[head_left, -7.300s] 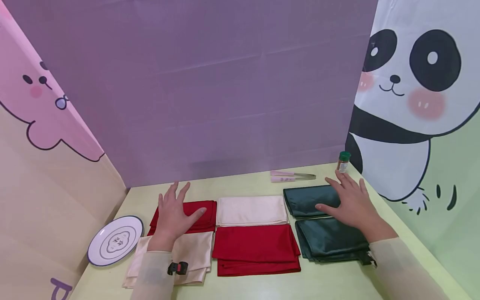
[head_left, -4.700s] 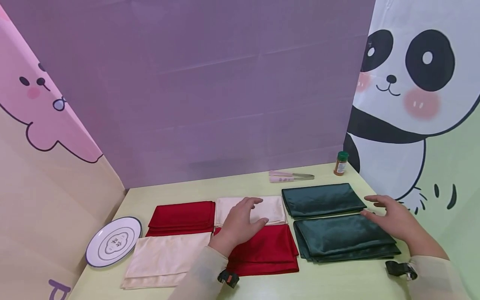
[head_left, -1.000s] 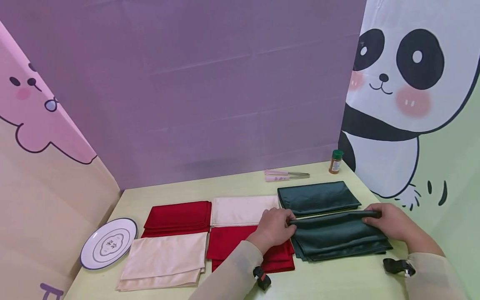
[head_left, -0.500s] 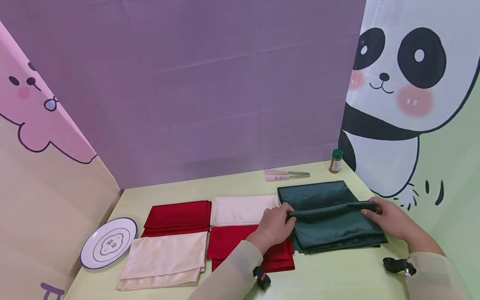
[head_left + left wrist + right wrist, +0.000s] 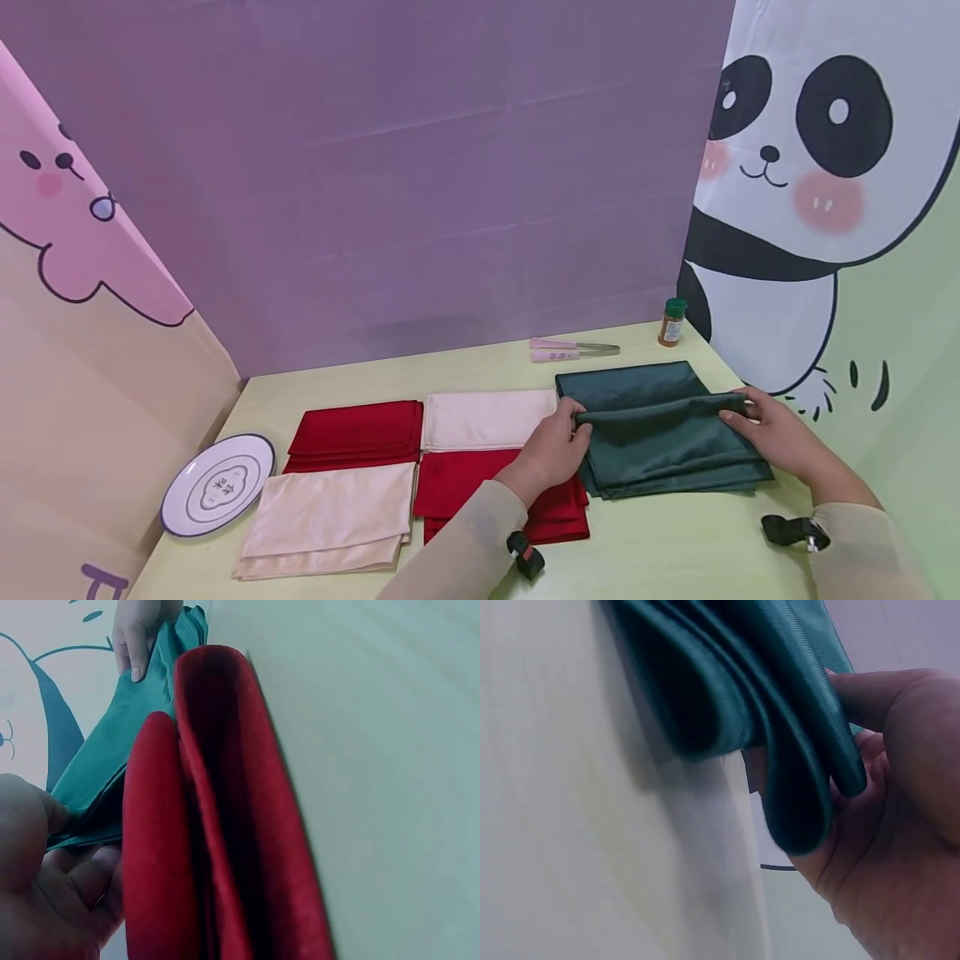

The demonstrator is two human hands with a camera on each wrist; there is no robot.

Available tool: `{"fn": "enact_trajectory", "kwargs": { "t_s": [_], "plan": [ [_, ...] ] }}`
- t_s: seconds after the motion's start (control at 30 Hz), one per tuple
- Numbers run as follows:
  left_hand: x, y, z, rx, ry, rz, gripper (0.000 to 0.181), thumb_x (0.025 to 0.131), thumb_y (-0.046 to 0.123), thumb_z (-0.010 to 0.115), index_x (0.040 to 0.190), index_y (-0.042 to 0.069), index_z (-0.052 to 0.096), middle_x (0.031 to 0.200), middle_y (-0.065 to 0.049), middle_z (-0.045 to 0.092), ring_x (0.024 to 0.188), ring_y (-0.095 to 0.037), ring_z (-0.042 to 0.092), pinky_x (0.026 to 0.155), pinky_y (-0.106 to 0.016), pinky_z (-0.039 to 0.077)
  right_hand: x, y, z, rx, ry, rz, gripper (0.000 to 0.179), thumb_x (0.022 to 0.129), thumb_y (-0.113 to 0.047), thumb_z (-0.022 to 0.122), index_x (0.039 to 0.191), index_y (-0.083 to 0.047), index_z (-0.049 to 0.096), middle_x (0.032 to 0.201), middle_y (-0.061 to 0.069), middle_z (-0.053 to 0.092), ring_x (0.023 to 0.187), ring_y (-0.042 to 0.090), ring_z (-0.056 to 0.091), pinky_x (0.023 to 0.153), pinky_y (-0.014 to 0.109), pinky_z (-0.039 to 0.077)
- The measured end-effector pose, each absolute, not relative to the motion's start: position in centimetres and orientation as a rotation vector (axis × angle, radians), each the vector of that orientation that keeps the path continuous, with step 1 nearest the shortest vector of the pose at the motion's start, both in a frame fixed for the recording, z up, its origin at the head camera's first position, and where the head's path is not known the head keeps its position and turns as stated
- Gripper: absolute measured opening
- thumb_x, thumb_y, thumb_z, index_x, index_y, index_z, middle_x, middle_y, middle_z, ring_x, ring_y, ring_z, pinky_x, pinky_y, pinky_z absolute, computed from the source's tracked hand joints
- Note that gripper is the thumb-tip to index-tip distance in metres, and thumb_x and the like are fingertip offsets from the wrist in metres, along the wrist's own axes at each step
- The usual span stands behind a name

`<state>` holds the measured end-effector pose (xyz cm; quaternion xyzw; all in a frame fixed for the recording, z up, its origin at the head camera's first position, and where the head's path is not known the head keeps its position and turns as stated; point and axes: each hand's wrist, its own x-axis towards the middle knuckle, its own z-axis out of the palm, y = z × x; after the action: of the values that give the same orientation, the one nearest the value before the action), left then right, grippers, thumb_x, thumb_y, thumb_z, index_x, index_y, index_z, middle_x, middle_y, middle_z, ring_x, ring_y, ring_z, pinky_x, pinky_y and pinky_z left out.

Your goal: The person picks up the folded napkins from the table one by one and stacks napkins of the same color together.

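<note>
Both hands pinch the far edge of a folded dark green satin cloth (image 5: 675, 450), one at each corner. My left hand (image 5: 549, 448) has its left corner between thumb and fingers; my right hand (image 5: 780, 432) has the right one. The held edge is raised and overlaps a second green cloth (image 5: 626, 383) behind it. In the right wrist view the layered folds (image 5: 799, 802) hang in loops beside the palm. A folded red cloth (image 5: 157, 847) lies right beside the left hand and is partly hidden by that forearm in the head view.
On the pale table (image 5: 637, 550) lie a white cloth (image 5: 487, 421), another red cloth (image 5: 356, 433) and a cream cloth (image 5: 330, 512). A blue-rimmed plate (image 5: 183, 496) sits at the left. Pink-handled tongs (image 5: 555, 355) and a green-capped jar (image 5: 672, 323) are at the back.
The hands first hovered apart over the cloths, then took hold of the nearer green cloth. Since then they have lifted its far edge and drawn it backward over the other green cloth.
</note>
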<state>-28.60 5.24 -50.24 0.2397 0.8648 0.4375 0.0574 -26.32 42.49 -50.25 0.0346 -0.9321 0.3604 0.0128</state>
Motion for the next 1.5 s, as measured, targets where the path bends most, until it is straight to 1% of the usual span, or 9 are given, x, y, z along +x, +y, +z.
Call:
{"fn": "enact_trajectory", "kwargs": {
  "t_s": [0.3, 0.4, 0.5, 0.73, 0.83, 0.97, 1.1, 1.3, 1.5],
  "plan": [
    [-28.7, 5.3, -50.3, 0.685, 2.561, 1.436, 0.023, 0.109, 0.026, 0.057, 0.129, 0.018, 0.048, 0.098, 0.002, 0.064, 0.084, -0.007, 0.058, 0.074, -0.026, 0.048, -26.4, 41.8, -50.1, 0.074, -2.894, 1.147, 0.075, 0.101, -0.044, 0.07, 0.152, 0.003, 0.04, 0.14, 0.045, 0.047, 0.123, 0.057, 0.052, 0.095, 0.07, 0.049],
    [-28.7, 5.3, -50.5, 0.675, 2.523, 1.466, 0.026, 0.109, 0.026, 0.058, 0.132, 0.018, 0.048, 0.11, -0.001, 0.069, 0.091, -0.007, 0.061, 0.078, -0.026, 0.051, -26.5, 41.8, -50.1, 0.093, -2.876, 1.182, 0.08, 0.099, -0.038, 0.074, 0.156, 0.003, 0.036, 0.132, 0.035, 0.053, 0.114, 0.045, 0.06, 0.09, 0.052, 0.057],
    [-28.6, 5.4, -50.6, 0.636, 2.472, 1.482, 0.035, 0.106, 0.029, 0.064, 0.136, 0.021, 0.047, 0.121, -0.001, 0.068, 0.099, -0.006, 0.064, 0.085, -0.027, 0.054, -26.5, 41.7, -50.1, 0.132, -2.849, 1.211, 0.081, 0.097, -0.031, 0.077, 0.157, 0.004, 0.034, 0.121, 0.022, 0.058, 0.101, 0.025, 0.064, 0.077, 0.029, 0.056],
    [-28.3, 5.4, -50.7, 0.607, 2.463, 1.43, 0.065, 0.093, 0.028, 0.081, 0.145, 0.033, 0.041, 0.131, 0.004, 0.061, 0.116, -0.012, 0.062, 0.091, -0.031, 0.056, -26.2, 41.6, -50.0, 0.188, -2.793, 1.258, 0.07, 0.097, -0.019, 0.078, 0.152, 0.003, 0.04, 0.126, 0.027, 0.059, 0.098, 0.019, 0.066, 0.074, 0.023, 0.056],
    [-28.3, 5.3, -50.7, 0.668, 2.482, 1.414, 0.066, 0.095, 0.024, 0.08, 0.146, 0.038, 0.042, 0.129, 0.006, 0.061, 0.108, -0.009, 0.063, 0.088, -0.028, 0.056, -26.1, 41.5, -49.8, 0.184, -2.777, 1.252, 0.06, 0.097, -0.016, 0.077, 0.145, 0.003, 0.047, 0.127, 0.028, 0.059, 0.096, 0.017, 0.066, 0.074, 0.023, 0.056],
    [-28.2, 5.2, -50.7, 0.728, 2.48, 1.408, 0.058, 0.097, 0.019, 0.077, 0.143, 0.042, 0.05, 0.113, 0.008, 0.063, 0.074, -0.009, 0.062, 0.072, -0.026, 0.054, -25.8, 41.4, -49.7, 0.177, -2.773, 1.201, 0.046, 0.097, -0.017, 0.077, 0.135, 0.001, 0.058, 0.126, 0.025, 0.062, 0.098, 0.02, 0.063, 0.074, 0.023, 0.055],
    [-28.0, 5.2, -50.5, 0.735, 2.485, 1.418, 0.049, 0.097, 0.016, 0.077, 0.135, 0.041, 0.059, 0.104, 0.01, 0.062, 0.057, -0.014, 0.055, 0.059, -0.026, 0.05, -25.7, 41.6, -49.8, 0.181, -2.77, 1.158, 0.039, 0.098, -0.02, 0.077, 0.131, -0.003, 0.064, 0.127, 0.022, 0.065, 0.1, 0.017, 0.06, 0.075, 0.022, 0.053],
    [-27.8, 5.3, -50.4, 0.74, 2.495, 1.436, 0.044, 0.097, 0.015, 0.077, 0.131, 0.039, 0.062, 0.101, 0.011, 0.06, 0.051, -0.016, 0.05, 0.056, -0.026, 0.048, -25.9, 41.9, -50.2, 0.177, -2.773, 1.15, 0.044, 0.1, -0.027, 0.075, 0.135, -0.002, 0.065, 0.135, 0.026, 0.063, 0.117, 0.039, 0.059, 0.081, 0.016, 0.048],
    [-27.9, 5.3, -50.2, 0.731, 2.484, 1.51, 0.038, 0.098, 0.014, 0.076, 0.127, 0.037, 0.064, 0.104, 0.011, 0.061, 0.055, -0.014, 0.057, 0.058, -0.026, 0.052, -26.1, 42.0, -50.1, 0.156, -2.762, 1.164, 0.048, 0.1, -0.029, 0.074, 0.139, -0.002, 0.064, 0.142, 0.03, 0.058, 0.127, 0.053, 0.054, 0.079, 0.006, 0.041]
  ]
}}
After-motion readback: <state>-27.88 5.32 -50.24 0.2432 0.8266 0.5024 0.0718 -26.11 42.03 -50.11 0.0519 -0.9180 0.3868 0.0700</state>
